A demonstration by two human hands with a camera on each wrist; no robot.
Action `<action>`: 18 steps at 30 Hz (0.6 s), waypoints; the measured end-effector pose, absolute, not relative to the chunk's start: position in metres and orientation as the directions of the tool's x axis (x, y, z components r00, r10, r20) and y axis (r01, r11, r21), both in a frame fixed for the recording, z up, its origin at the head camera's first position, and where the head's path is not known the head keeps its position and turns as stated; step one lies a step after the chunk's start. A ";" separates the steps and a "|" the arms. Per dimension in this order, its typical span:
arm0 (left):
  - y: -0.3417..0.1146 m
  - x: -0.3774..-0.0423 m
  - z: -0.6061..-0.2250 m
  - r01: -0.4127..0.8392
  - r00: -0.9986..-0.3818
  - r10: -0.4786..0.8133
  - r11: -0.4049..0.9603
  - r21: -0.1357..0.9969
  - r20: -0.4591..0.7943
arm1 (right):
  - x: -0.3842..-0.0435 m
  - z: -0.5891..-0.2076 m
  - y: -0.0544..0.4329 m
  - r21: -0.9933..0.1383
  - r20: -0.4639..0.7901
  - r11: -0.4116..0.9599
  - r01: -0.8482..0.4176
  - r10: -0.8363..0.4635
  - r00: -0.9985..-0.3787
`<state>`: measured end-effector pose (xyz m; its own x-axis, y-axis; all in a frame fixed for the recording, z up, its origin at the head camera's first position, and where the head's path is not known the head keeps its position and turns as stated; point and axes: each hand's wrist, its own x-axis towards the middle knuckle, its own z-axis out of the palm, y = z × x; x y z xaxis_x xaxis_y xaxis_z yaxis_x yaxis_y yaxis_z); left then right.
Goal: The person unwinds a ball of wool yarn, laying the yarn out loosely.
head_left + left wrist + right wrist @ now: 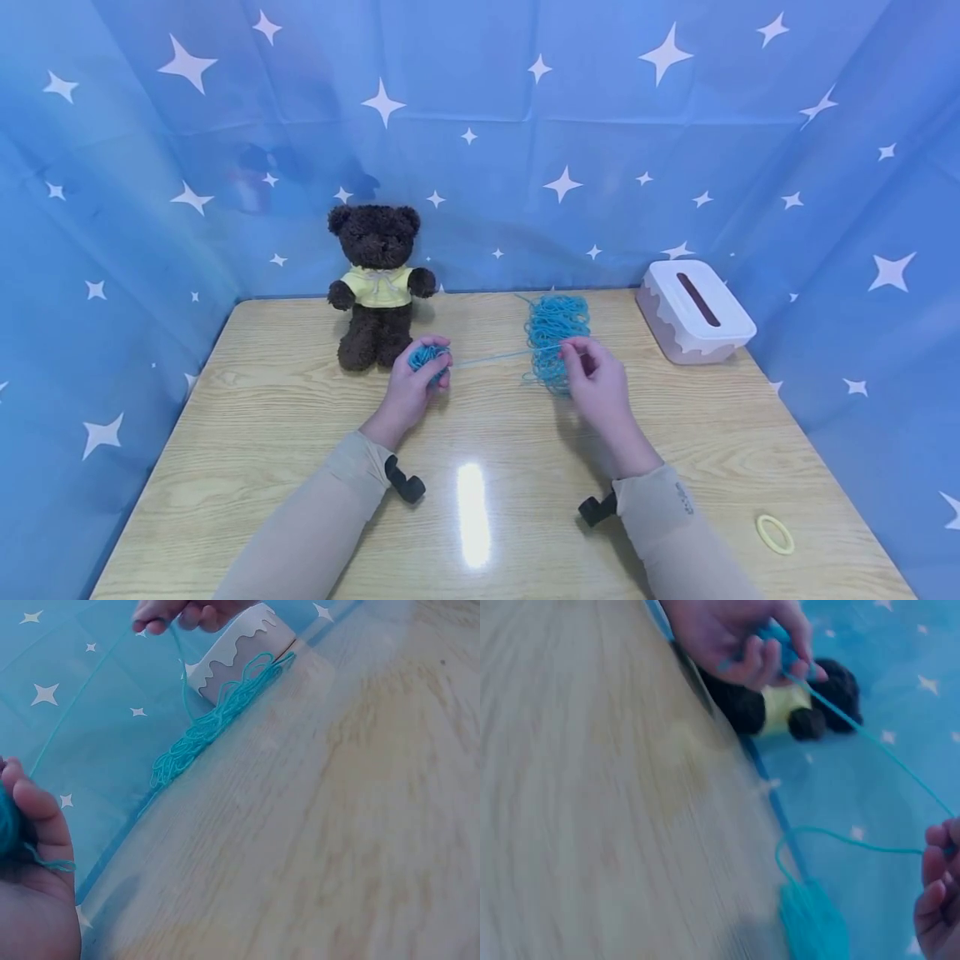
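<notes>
My left hand (415,382) grips a small ball of turquoise yarn (426,358), its fingers curled round it in front of the teddy bear. A single strand (495,357) runs taut from that ball across to my right hand (598,379), which pinches it between thumb and fingertips. Just behind and left of the right hand lies a loose heap of the same yarn (558,321) on the table. In the right wrist view the strand leaves the right hand (941,896) and drops down to the blurred heap (814,922).
A dark brown teddy bear (378,292) in a yellow top sits at the back left. At the back right stands a white-lidded tissue box (701,308). A pale yellow ring (775,534) lies near the front right of the wooden table (247,400).
</notes>
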<state>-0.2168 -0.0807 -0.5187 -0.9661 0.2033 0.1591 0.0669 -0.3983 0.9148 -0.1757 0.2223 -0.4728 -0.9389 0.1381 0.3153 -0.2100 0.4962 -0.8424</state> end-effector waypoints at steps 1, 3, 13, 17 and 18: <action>-0.081 -0.217 -0.519 0.072 -0.967 0.196 -0.404 0.912 0.163 | -0.176 -0.473 0.228 -0.841 0.304 0.508 -0.187 0.156 -0.940; -0.080 -0.216 -0.518 0.079 -0.968 0.183 -0.414 0.907 0.168 | -0.175 -0.474 0.240 -0.835 0.284 0.530 -0.147 0.187 -0.941; -0.082 -0.217 -0.520 0.141 -0.974 0.112 -0.374 0.917 0.195 | -0.175 -0.489 0.294 -0.711 0.219 0.702 0.024 0.255 -0.942; -0.082 -0.218 -0.520 0.139 -0.978 0.092 -0.377 0.916 0.186 | -0.174 -0.491 0.304 -0.646 0.176 0.761 0.057 0.221 -0.959; -0.082 -0.218 -0.519 0.132 -0.979 0.093 -0.380 0.916 0.180 | -0.174 -0.491 0.305 -0.625 0.158 0.778 0.067 0.210 -0.965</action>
<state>-0.2183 -0.0817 -0.5194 -0.9792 0.0932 0.1800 0.1321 -0.3800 0.9155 -0.1743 0.3053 -0.4908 -0.9648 0.2102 0.1584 0.0669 0.7780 -0.6247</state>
